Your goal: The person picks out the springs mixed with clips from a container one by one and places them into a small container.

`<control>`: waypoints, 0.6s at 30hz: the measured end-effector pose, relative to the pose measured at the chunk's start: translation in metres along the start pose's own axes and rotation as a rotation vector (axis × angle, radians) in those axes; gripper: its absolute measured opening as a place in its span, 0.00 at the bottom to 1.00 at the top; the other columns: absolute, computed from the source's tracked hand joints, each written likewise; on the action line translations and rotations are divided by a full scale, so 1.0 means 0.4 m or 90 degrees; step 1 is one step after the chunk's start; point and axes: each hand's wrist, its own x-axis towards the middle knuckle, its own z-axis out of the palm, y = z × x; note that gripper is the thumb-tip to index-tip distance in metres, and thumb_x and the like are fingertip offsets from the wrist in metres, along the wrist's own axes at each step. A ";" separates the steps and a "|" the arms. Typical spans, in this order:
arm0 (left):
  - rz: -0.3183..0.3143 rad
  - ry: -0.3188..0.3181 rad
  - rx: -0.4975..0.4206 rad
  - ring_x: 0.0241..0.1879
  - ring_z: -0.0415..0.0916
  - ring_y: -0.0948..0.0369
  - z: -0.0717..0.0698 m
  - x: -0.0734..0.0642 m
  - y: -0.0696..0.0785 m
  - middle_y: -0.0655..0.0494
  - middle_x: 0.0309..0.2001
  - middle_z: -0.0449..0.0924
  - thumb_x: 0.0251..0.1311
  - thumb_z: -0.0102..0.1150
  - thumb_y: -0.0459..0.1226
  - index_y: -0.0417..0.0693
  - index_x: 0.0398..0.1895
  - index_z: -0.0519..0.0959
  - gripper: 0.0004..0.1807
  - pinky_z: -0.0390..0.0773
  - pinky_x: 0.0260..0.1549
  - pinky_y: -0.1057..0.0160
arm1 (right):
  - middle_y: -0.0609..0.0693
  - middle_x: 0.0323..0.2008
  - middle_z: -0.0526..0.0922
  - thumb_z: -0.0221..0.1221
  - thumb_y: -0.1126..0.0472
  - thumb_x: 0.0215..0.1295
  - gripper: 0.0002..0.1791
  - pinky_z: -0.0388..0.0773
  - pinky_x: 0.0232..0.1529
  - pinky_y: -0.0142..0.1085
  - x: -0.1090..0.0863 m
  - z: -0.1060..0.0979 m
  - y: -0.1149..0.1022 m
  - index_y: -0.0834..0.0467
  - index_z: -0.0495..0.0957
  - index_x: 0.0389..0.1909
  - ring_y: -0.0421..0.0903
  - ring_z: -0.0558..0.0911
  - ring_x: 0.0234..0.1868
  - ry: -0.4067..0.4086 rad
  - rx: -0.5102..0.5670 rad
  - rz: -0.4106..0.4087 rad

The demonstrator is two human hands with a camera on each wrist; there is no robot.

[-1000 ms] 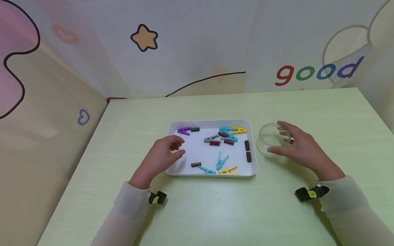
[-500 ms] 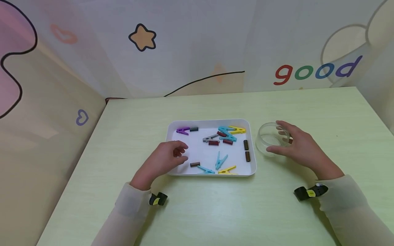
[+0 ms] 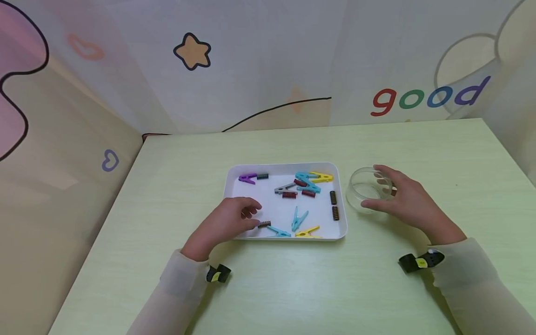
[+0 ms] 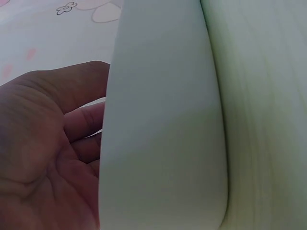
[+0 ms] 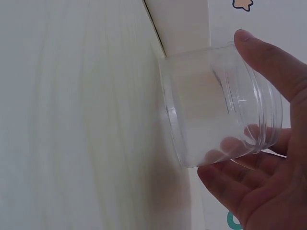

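My left hand (image 3: 228, 222) is over the left front of a white tray (image 3: 232, 188), fingers bent and thumb apart from them. Its thumb tip overlaps the end of a dark brown spring (image 3: 264, 224); whether they touch I cannot tell. In the left wrist view the tray's side wall (image 4: 163, 115) hides the fingertips. Right of the tray, my right hand (image 3: 404, 200) holds an upright clear plastic jar (image 5: 201, 105) near its rim, thumb on one side and fingers on the other. The jar has no lid and stands on the table.
In the tray lie more springs, such as a red one (image 3: 289, 195) and a dark one (image 3: 333, 197), and plastic clips: purple (image 3: 248, 178), grey (image 3: 285, 189), blue (image 3: 299, 218), yellow (image 3: 307, 232). A printed wall covering (image 3: 268, 60) rises behind the table (image 3: 310, 288).
My left hand has moved right and a little toward me over the tray, its thumb reaching the brown spring. The right hand keeps its hold on the jar. The whole view shifts slightly.
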 end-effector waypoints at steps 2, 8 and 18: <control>0.005 -0.004 0.001 0.40 0.75 0.62 0.003 0.003 0.002 0.58 0.39 0.81 0.56 0.67 0.38 0.48 0.48 0.82 0.16 0.78 0.44 0.63 | 0.66 0.70 0.59 0.66 0.31 0.48 0.61 0.72 0.56 0.62 0.000 -0.001 0.000 0.52 0.47 0.76 0.71 0.68 0.63 0.000 -0.001 -0.001; 0.028 -0.018 0.025 0.36 0.74 0.63 0.007 0.010 0.009 0.60 0.35 0.80 0.55 0.68 0.37 0.47 0.44 0.82 0.13 0.77 0.41 0.65 | 0.66 0.70 0.58 0.66 0.31 0.48 0.60 0.72 0.56 0.62 -0.001 -0.004 -0.003 0.52 0.48 0.76 0.71 0.68 0.63 0.000 -0.003 0.002; 0.063 -0.049 0.054 0.34 0.73 0.63 0.006 0.021 0.009 0.59 0.32 0.81 0.54 0.69 0.37 0.46 0.41 0.83 0.11 0.76 0.40 0.66 | 0.66 0.71 0.58 0.67 0.32 0.48 0.60 0.71 0.57 0.62 -0.001 -0.002 -0.005 0.52 0.47 0.76 0.70 0.67 0.64 -0.005 0.002 0.007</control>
